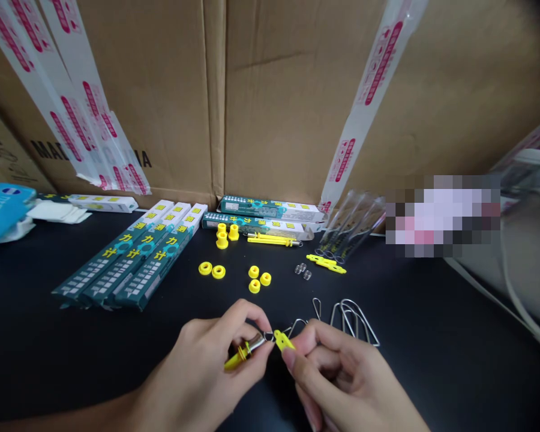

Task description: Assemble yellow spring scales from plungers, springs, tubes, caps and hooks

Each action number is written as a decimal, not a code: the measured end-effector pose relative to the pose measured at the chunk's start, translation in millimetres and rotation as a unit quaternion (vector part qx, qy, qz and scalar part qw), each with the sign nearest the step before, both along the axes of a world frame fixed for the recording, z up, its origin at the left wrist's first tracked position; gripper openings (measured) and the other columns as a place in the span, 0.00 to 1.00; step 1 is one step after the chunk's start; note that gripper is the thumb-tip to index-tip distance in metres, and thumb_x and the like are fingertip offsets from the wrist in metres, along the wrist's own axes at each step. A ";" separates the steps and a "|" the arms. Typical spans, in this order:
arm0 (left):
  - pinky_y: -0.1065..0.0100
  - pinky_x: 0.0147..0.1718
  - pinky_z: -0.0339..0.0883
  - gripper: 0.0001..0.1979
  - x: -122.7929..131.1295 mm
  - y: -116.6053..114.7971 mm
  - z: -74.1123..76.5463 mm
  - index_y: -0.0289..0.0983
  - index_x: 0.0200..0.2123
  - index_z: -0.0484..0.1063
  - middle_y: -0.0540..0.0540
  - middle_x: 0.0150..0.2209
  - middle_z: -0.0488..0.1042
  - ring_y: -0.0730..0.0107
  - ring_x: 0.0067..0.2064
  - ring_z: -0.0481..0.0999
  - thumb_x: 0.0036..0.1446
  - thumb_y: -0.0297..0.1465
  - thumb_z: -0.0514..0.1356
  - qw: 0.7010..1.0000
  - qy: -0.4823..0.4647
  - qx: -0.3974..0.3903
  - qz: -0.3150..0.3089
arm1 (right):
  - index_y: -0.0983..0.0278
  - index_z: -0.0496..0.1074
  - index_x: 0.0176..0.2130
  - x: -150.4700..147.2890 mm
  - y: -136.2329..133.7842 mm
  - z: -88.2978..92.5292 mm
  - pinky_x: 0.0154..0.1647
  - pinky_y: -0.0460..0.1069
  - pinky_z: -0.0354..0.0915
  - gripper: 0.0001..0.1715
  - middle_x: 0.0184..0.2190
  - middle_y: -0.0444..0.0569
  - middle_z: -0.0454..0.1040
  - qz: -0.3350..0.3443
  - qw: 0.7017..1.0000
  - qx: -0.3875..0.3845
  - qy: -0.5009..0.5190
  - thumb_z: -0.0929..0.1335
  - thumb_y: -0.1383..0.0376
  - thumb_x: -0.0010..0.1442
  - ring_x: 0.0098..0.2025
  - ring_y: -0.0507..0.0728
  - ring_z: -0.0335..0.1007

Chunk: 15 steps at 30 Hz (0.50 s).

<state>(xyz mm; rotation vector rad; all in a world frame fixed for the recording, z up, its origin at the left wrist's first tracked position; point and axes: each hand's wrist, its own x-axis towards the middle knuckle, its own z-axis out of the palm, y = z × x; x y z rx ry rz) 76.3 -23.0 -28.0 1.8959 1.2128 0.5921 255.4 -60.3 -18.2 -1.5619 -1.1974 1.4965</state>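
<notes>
Held left hand point(202, 366) and right hand point(348, 372) low over the black table point(414, 288), with wrists turned inward and fingers curled, close but apart. Counted three caps point(254, 287), two rings point(205, 273) and three sleeves point(222, 242) farther back, plus three slanted boxes point(134, 258) side by side on the left. Pinched one spring rod point(249, 348) in the left and one yellow tab point(283, 341) in the right, tab tip just beside the rod's looped end; could not tell whether touching.

Taped cardboard box point(288, 120), blue packet point(6, 207)
</notes>
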 end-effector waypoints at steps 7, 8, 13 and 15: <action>0.80 0.09 0.59 0.02 -1.6 2.6 -0.9 0.46 0.38 0.68 0.61 0.29 0.83 0.78 0.15 0.73 0.65 0.35 0.56 1.000 0.015 0.017 0.002 | 0.64 0.71 0.40 3.8 3.7 -7.6 0.15 0.40 0.54 0.25 0.14 0.37 0.68 0.013 0.996 -0.037 0.083 0.71 0.46 0.60 0.14 0.45 0.48; 0.80 0.11 0.60 0.02 -1.6 3.2 -1.0 0.46 0.37 0.68 0.61 0.28 0.83 0.78 0.15 0.73 0.65 0.35 0.57 1.000 0.013 0.023 0.004 | 0.65 0.72 0.43 4.2 3.9 -8.6 0.15 0.40 0.54 0.27 0.14 0.37 0.69 0.006 0.995 -0.038 0.093 0.71 0.45 0.60 0.14 0.45 0.49; 0.79 0.31 0.71 0.02 -2.0 3.5 0.9 0.46 0.36 0.69 0.62 0.29 0.84 0.73 0.29 0.84 0.64 0.34 0.60 0.999 -0.002 0.053 0.000 | 0.67 0.74 0.48 5.6 4.4 -9.3 0.16 0.41 0.56 0.32 0.15 0.39 0.71 -0.005 0.992 -0.057 0.112 0.72 0.45 0.58 0.14 0.46 0.52; 0.79 0.33 0.70 0.03 -2.2 2.9 1.3 0.47 0.36 0.69 0.63 0.29 0.84 0.74 0.30 0.84 0.64 0.35 0.60 0.999 -0.002 0.051 -0.001 | 0.68 0.76 0.46 5.7 4.4 -7.9 0.16 0.40 0.55 0.30 0.14 0.39 0.71 0.002 0.992 -0.061 0.114 0.72 0.46 0.58 0.14 0.46 0.54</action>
